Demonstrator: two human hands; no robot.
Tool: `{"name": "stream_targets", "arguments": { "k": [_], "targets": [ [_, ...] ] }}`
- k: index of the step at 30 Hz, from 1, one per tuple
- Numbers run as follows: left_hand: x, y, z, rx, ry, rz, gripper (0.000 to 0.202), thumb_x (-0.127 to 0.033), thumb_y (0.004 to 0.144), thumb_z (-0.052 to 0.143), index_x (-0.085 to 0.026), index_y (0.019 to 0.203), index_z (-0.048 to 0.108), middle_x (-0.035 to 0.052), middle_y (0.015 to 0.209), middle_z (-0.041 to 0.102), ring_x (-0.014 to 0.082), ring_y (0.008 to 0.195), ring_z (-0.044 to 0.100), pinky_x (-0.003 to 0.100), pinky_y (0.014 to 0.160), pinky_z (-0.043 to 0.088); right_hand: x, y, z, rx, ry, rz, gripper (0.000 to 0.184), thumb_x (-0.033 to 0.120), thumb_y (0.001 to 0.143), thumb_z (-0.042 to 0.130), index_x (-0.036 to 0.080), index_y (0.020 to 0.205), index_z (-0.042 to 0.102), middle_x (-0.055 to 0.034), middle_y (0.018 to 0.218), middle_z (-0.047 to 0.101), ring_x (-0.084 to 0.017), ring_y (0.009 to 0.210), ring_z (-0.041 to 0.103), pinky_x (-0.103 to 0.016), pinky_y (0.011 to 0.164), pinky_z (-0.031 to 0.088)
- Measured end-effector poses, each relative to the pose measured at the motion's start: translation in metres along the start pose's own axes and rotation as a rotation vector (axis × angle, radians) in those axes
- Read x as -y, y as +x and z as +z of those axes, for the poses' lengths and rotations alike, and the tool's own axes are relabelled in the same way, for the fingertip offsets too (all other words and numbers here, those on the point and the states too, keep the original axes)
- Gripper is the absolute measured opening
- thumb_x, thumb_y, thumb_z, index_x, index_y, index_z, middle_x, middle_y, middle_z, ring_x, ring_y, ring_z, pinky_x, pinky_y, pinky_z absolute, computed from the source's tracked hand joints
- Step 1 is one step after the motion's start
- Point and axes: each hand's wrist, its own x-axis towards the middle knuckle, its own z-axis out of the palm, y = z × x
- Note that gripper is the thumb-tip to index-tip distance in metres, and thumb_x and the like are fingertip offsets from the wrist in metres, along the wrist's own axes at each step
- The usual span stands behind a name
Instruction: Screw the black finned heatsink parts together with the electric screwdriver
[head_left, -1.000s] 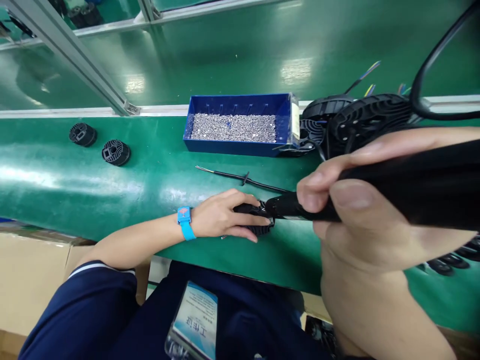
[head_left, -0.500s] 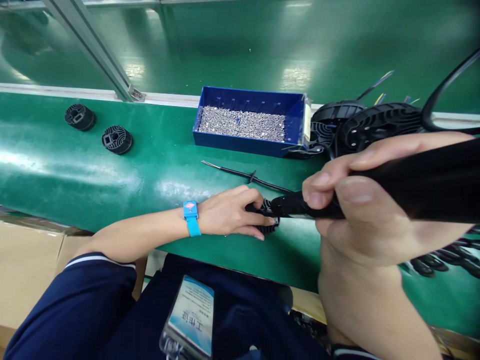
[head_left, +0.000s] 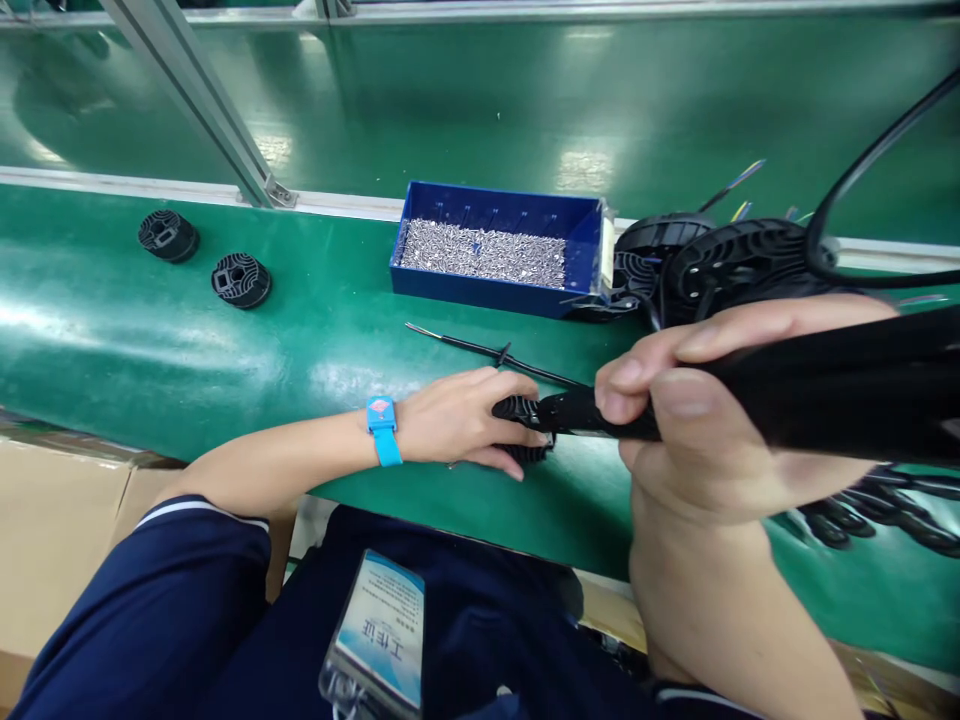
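Observation:
My left hand, a blue strap round its wrist, grips a round black ribbed housing against the green bench. In my right hand is a black electric screwdriver, held nearly level in the picture. Its tip end meets the housing; the exact contact point is hidden by the tool and my left fingers. Just beyond my hands lies a black cable with bare coloured wire ends and a small collar; its right end passes out of sight behind my right hand.
A blue bin of small metal screws stands behind the cable. Two ribbed black housings sit at the left. Larger round black parts with wires are piled right of the bin. Black cables lie at the right.
The screwdriver and my right hand have shifted slightly left in the picture, and the view has moved a little. My left hand keeps hold of the housing.

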Motion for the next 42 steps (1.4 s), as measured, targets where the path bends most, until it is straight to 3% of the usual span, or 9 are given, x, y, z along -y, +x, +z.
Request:
{"name": "stream_targets", "arguments": {
  "k": [3, 6, 11, 15, 24, 30, 33, 37, 42],
  "targets": [
    [0.019, 0.016, -0.032, -0.124, 0.019, -0.076, 0.041, -0.058, 0.094, 0.056, -0.024, 0.100, 0.078, 0.0090, 0.110, 0.068, 0.0212, 0.100, 0.062, 0.036, 0.090, 0.048, 0.000, -0.001, 0.000, 0.004, 0.017, -0.010, 0.021, 0.007, 0.080, 0.072, 0.016, 0.099, 0.069, 0.0015, 0.070, 0.058, -0.010, 0.050, 0.058, -0.020, 0.038, 0.046],
    [0.060, 0.047, -0.072, -0.183, 0.186, -0.424, 0.030, -0.039, 0.100, 0.055, -0.019, 0.105, 0.077, 0.0078, 0.105, 0.070, 0.0211, 0.103, 0.063, 0.036, 0.096, 0.047, -0.002, -0.001, -0.002, 0.001, 0.043, 0.011, 0.026, 0.005, 0.077, 0.072, 0.017, 0.100, 0.071, 0.0007, 0.071, 0.059, -0.011, 0.051, 0.058, -0.020, 0.038, 0.046],
    [0.131, 0.092, -0.098, 0.262, 0.393, -0.733, 0.031, -0.028, 0.085, 0.073, -0.011, 0.111, 0.077, 0.0064, 0.096, 0.072, 0.0227, 0.102, 0.067, 0.036, 0.096, 0.046, -0.002, -0.001, -0.008, 0.057, 0.079, 0.047, 0.034, 0.005, 0.076, 0.071, 0.019, 0.107, 0.072, -0.0014, 0.075, 0.065, -0.011, 0.050, 0.057, -0.021, 0.039, 0.047],
    [0.145, 0.100, -0.091, 0.279, 0.386, -0.760, 0.015, -0.016, 0.069, 0.086, -0.014, 0.083, 0.080, 0.0057, 0.078, 0.073, 0.0200, 0.079, 0.067, 0.034, 0.082, 0.052, 0.001, -0.001, -0.009, 0.078, 0.105, 0.084, 0.036, 0.003, 0.077, 0.070, 0.020, 0.109, 0.072, -0.0008, 0.075, 0.064, -0.010, 0.053, 0.058, -0.021, 0.042, 0.048],
    [0.134, 0.082, -0.103, -0.024, 0.378, -0.720, 0.010, -0.021, 0.084, 0.075, -0.018, 0.092, 0.080, 0.0083, 0.094, 0.075, 0.0220, 0.089, 0.066, 0.039, 0.089, 0.049, 0.002, -0.002, -0.008, 0.083, 0.111, 0.123, 0.034, 0.008, 0.078, 0.072, 0.024, 0.108, 0.071, 0.0013, 0.076, 0.064, -0.011, 0.052, 0.057, -0.021, 0.041, 0.047],
    [0.059, 0.043, -0.068, -0.467, 0.192, -0.384, 0.027, -0.041, 0.088, 0.072, -0.016, 0.078, 0.074, 0.0060, 0.088, 0.071, 0.0164, 0.085, 0.065, 0.032, 0.082, 0.055, 0.001, -0.001, -0.008, 0.063, 0.119, 0.125, 0.033, 0.008, 0.078, 0.073, 0.023, 0.106, 0.070, 0.0022, 0.075, 0.063, -0.010, 0.052, 0.057, -0.021, 0.043, 0.047],
    [0.012, 0.015, -0.027, -0.432, -0.049, -0.104, 0.025, -0.042, 0.089, 0.071, -0.019, 0.083, 0.076, 0.0050, 0.092, 0.073, 0.0144, 0.088, 0.069, 0.029, 0.084, 0.059, 0.000, 0.000, -0.013, 0.084, 0.115, 0.121, 0.030, 0.011, 0.077, 0.075, 0.023, 0.104, 0.070, 0.0011, 0.076, 0.063, -0.012, 0.054, 0.059, -0.023, 0.044, 0.048],
    [-0.014, -0.004, 0.013, -0.377, -0.225, -0.054, 0.021, -0.038, 0.087, 0.073, -0.017, 0.084, 0.076, 0.0058, 0.094, 0.074, 0.0120, 0.086, 0.072, 0.023, 0.084, 0.060, -0.001, 0.005, -0.017, 0.168, 0.162, 0.143, 0.026, 0.016, 0.078, 0.077, 0.023, 0.101, 0.069, 0.0016, 0.075, 0.064, -0.012, 0.053, 0.059, -0.023, 0.043, 0.048],
    [-0.013, -0.005, 0.019, -0.352, -0.235, -0.172, 0.027, -0.043, 0.087, 0.072, -0.017, 0.081, 0.076, 0.0064, 0.090, 0.073, 0.0126, 0.083, 0.071, 0.024, 0.081, 0.060, -0.001, 0.009, -0.013, -0.190, 0.066, 0.254, 0.010, 0.019, 0.081, 0.074, 0.019, 0.089, 0.068, 0.0028, 0.066, 0.061, -0.009, 0.049, 0.056, -0.020, 0.046, 0.048]
  ]
}}
